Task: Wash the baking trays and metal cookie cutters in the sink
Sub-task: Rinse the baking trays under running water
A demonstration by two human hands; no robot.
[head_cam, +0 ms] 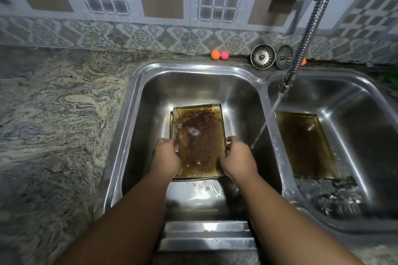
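Observation:
A brown-stained baking tray [199,140] with soapy water lies in the left sink basin [193,84], stacked on another tray whose edges show at its left and front. My left hand [167,154] grips its left rim and my right hand [237,156] grips its right rim. A second stained tray [305,144] leans in the right basin [355,101]. Several metal cookie cutters [329,196] are piled in front of it.
A flexible tap hose [310,28] hangs over the divider and runs water [265,127] down toward the left basin. Two metal strainers [262,56] and small orange and pink balls [219,55] rest on the back ledge. A marbled stone counter [60,114] spreads to the left.

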